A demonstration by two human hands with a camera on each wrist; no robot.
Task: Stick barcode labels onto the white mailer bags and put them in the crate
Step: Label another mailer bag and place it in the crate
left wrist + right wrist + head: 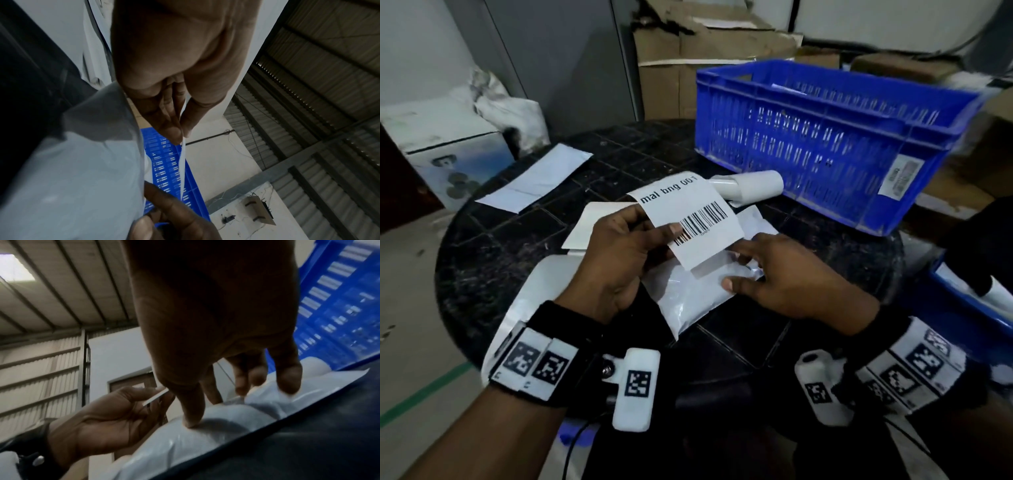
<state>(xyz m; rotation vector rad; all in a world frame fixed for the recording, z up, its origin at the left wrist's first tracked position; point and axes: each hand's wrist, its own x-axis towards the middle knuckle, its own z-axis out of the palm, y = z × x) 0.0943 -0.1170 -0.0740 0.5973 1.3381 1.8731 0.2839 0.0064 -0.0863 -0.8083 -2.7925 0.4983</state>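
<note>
Left hand [616, 253] pinching papery barcode label [688, 219], right hand [784, 277] pressing glossy mailer bag [688, 298]

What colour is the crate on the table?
Blue, with slotted walls. The crate shows best in the head view.

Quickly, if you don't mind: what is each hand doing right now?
Left hand: pinching the barcode label.
Right hand: open, fingertips pressing on the mailer bag.

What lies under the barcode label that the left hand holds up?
Under the barcode label lies a white mailer bag on the black table, steadied by the right hand. The label hides part of the bag.
</note>
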